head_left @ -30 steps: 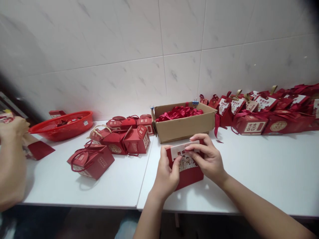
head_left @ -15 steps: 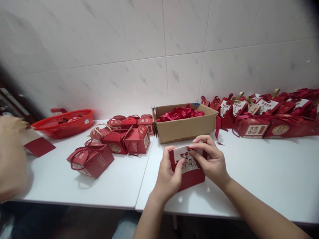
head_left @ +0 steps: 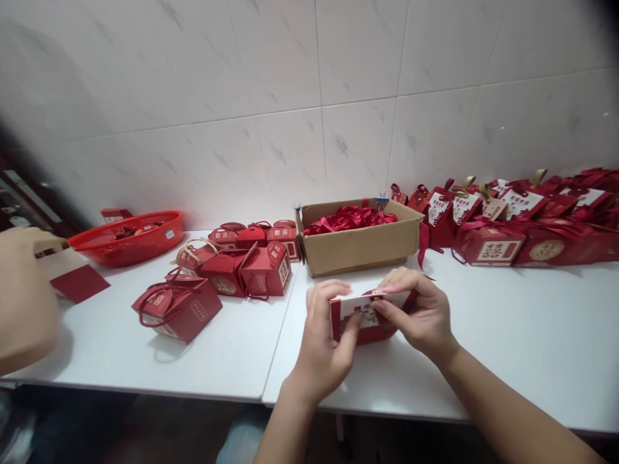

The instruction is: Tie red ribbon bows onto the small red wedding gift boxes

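Note:
Between my hands is a red and white gift box (head_left: 370,316) with printed figures on its front, tilted over the white table. My left hand (head_left: 326,328) grips its left side, thumb on the printed face and fingers behind. My right hand (head_left: 418,312) pinches the top edge near a small dark red ribbon piece, and its fingertips partly hide that spot. Just behind the hands stands an open cardboard box (head_left: 360,251) heaped with dark red ribbons (head_left: 353,221).
Several red gift boxes (head_left: 181,306) with cord handles sit left of centre. A red plastic basket (head_left: 128,241) holds small items. Finished-looking boxes with ribbons (head_left: 544,245) crowd the right back. At far left, another person's blurred hand (head_left: 24,296) holds a red and white box (head_left: 80,283).
The gift box in my hands has tipped, so its front looks foreshortened and its top edge faces me more. My right hand has turned with it. The other person's hand shifted slightly.

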Motion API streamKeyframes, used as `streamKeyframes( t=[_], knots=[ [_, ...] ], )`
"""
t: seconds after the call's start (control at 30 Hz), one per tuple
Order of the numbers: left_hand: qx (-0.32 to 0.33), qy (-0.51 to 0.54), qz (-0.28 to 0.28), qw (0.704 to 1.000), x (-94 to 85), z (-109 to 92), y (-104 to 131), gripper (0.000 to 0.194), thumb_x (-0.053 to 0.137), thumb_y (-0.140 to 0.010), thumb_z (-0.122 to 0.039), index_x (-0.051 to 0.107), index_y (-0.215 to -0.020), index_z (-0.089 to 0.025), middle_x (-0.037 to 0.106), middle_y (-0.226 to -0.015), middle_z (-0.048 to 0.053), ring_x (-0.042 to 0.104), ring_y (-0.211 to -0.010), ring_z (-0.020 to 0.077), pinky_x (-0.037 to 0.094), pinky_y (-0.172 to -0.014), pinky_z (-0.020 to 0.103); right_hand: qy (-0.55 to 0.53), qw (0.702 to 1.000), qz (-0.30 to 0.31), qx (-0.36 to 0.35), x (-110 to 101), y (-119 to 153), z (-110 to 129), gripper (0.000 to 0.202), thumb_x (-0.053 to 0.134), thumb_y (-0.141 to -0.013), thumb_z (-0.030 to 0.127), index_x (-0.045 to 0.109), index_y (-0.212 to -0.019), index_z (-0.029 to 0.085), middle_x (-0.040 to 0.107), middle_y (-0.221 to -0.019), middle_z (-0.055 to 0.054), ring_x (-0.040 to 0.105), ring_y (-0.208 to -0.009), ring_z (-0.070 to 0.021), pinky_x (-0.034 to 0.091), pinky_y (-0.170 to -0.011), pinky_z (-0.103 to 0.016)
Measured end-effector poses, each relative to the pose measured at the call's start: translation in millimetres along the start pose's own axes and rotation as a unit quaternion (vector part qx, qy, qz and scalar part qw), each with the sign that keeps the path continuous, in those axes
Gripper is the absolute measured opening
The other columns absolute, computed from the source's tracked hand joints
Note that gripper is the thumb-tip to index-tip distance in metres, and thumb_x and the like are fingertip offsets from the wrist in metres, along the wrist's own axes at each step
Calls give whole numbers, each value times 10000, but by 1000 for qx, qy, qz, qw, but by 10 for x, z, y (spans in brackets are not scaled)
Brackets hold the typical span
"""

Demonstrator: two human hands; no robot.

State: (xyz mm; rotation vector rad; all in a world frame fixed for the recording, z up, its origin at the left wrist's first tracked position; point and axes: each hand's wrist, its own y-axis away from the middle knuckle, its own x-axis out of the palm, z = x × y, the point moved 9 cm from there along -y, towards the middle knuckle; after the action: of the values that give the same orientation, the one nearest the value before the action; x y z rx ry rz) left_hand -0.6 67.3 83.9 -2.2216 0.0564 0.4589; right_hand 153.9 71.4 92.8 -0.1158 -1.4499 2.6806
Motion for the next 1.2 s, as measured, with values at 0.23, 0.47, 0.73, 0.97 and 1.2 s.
streamKeyframes(
  t=[0.23,0.47,0.73,0.97,1.2],
  knots=[
    [92,-241,-167,952,-94,-411,149,244,778,-671,-241,562,-783,-248,437,-799,15,443,-835,212,331,-787,358,3,997,-75,-10,-90,9,42,177,687,-747,96,591,-817,226,601,-737,3,608,-704,-143,512,-610,-273],
    [-6,-290,-93,952,340,-73,199,102,713,-745,-363,693,-745,-263,580,-757,54,437,-783,233,252,-725,380,36,992,-118,4,-111,31,6,144,694,-754,147,575,-782,223,597,-720,4,606,-679,-141,509,-576,-266],
    [-149,-139,51,978,91,110,5,155,610,-807,-256,595,-666,-191,643,-731,15,575,-715,178,405,-702,337,58,986,-149,50,-257,-8,-77,137,690,-770,193,555,-782,219,581,-722,3,574,-663,-138,484,-584,-276],
    [-146,-95,-36,984,-749,-97,-29,96,661,-789,-263,644,-733,-187,677,-716,-1,638,-696,146,509,-662,245,60,996,-20,-56,28,29,113,210,681,-738,96,568,-853,230,600,-740,-7,605,-691,-164,503,-593,-299],
    [-45,53,-284,956,-1018,-406,165,388,722,-730,-111,517,-1021,-266,603,-785,-68,632,-622,77,544,-654,206,57,982,68,-165,315,144,438,240,629,-746,65,568,-883,252,637,-718,0,614,-626,-156,484,-633,-336]
  ],
)
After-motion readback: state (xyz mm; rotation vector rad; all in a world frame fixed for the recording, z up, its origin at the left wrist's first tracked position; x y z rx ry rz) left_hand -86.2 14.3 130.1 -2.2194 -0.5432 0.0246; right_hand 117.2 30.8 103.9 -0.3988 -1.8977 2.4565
